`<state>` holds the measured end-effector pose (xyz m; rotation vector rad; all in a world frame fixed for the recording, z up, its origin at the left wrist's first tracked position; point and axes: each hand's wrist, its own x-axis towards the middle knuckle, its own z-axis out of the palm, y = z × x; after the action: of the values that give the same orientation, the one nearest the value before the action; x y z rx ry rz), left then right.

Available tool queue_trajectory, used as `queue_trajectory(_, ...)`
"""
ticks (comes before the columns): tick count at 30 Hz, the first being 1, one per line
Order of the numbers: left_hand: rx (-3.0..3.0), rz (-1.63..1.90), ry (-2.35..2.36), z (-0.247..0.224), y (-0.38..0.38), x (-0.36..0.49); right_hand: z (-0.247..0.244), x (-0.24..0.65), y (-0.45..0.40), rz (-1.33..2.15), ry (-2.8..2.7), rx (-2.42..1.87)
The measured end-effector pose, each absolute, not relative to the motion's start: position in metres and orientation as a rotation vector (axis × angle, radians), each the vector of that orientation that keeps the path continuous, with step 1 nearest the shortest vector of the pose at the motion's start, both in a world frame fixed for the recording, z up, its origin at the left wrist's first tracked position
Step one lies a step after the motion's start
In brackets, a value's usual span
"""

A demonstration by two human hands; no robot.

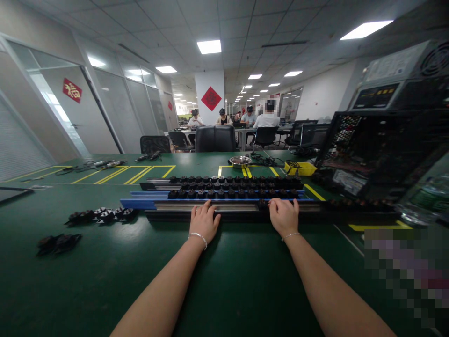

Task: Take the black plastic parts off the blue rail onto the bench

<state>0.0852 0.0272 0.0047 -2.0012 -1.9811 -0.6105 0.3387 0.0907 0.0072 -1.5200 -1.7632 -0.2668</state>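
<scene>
Head view: long black channel rail (pixel 242 216) lies crosswise on green tabletop (pixel 105 290); landmark. Left hand (pixel 204 224) rests on its middle, fingers loosely spread, gripping nothing visible. Right hand (pixel 285 219), right of middle, has fingers bent in at black plug-like module (pixel 262 204) on the rail; can't tell if pinched. Blue rail (pixel 138 204) just beyond channel rail; module row (pixel 220 193) behind that. Loose module cluster (pixel 105 214) off the landmark's left end; metal bowl (pixel 240 161) well beyond it. Handling, judged: rail stiff, fairly light, smooth, may skid, so steady it by its long edges. Module small, light, hard; take by the sides, spare any prongs.
</scene>
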Motion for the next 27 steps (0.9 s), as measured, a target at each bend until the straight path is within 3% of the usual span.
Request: queue_trajectory(27,-1.995,-0.596,-1.939,0.0028,0.0283,0.0839,0.0105,0.3338,0.0855,-0.202,-1.872,-1.391)
